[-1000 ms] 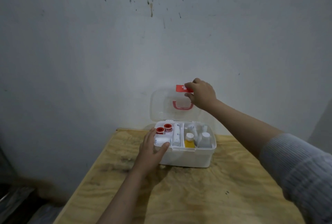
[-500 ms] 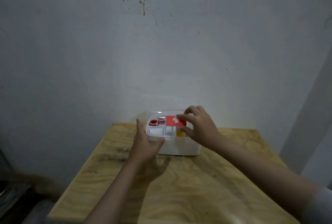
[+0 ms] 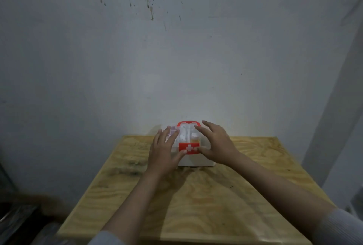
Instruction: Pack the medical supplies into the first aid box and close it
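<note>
A: Start at the grip. What are the hands doing?

B: Neither one is clenched around anything. The left hand (image 3: 164, 149) lies spread over the left part of the clear lid (image 3: 186, 133), fingers splayed flat, thumb tip just at the left edge of the red latch (image 3: 189, 148). The right hand (image 3: 216, 144) is spread the same way over the right part, thumb pressing the latch's right end. So both are released, open palms bearing down, not grasping.

A: Why hold it like that?

B: I'd judge it's to press the lid down evenly on both sides while the thumbs push the clasp against the front wall so it snaps. One-sided pressure could leave a corner lifted.

A: And the box itself?

B: The first aid box (image 3: 196, 161) sits on the plywood desk (image 3: 196, 195), near its far edge, close to the grey wall (image 3: 176, 68). Through the lid I make out pale shapes and a bit of yellow, presumably the supplies; the red handle (image 3: 188, 123) lies folded at the back. Nothing loose shows on the desk.

A: Latched yet?

B: Can't tell; the clasp looks down, but whether it has clicked isn't visible
</note>
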The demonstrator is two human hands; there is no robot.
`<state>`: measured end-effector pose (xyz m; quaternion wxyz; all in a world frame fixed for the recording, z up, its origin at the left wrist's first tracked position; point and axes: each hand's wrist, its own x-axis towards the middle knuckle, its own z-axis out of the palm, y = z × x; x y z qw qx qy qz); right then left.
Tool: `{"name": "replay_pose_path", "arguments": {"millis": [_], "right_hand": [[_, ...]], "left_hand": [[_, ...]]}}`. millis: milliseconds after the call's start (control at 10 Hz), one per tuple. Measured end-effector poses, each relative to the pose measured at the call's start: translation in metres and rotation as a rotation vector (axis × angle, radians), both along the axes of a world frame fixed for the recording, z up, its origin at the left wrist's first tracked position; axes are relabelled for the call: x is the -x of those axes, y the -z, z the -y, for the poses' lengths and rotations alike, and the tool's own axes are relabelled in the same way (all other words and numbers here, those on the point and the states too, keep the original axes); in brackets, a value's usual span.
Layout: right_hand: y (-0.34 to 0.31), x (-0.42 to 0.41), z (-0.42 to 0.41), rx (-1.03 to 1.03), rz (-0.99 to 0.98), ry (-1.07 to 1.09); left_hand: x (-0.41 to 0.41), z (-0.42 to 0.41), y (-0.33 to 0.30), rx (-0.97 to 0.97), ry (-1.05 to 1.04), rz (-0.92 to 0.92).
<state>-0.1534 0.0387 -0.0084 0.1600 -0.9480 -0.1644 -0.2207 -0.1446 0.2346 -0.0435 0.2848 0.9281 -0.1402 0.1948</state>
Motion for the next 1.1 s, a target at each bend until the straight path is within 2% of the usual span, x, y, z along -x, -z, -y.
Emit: {"name": "replay_pose_path", "arguments": {"millis": [100,300,500,600,700,900,1100], "right_hand": [[0.008,-0.004,0.002,0.013,-0.065,-0.015],[0.026,-0.009,0.005,-0.011,0.01,-0.009],[0.035,-0.013,0.003,-0.047,0.093,-0.021],[0.037,-0.022,0.003,-0.041,0.11,-0.011],[0.029,-0.04,0.005,-0.013,0.049,-0.002],[0.012,-0.064,-0.015,0.111,-0.123,0.152],[0.002,-0.059,-0.033,0.26,-0.191,0.264]], "left_hand": [[-0.002,0.003,0.007,-0.01,-0.029,0.05],[-0.007,0.006,0.017,0.067,-0.043,0.123],[-0.014,0.006,0.022,0.056,-0.071,0.179],[-0.024,0.006,0.02,0.024,-0.078,0.152],[-0.037,0.012,0.005,-0.035,-0.11,0.072],[-0.061,0.028,-0.02,-0.148,-0.176,-0.049],[-0.057,0.037,-0.018,-0.173,-0.184,-0.052]]}}
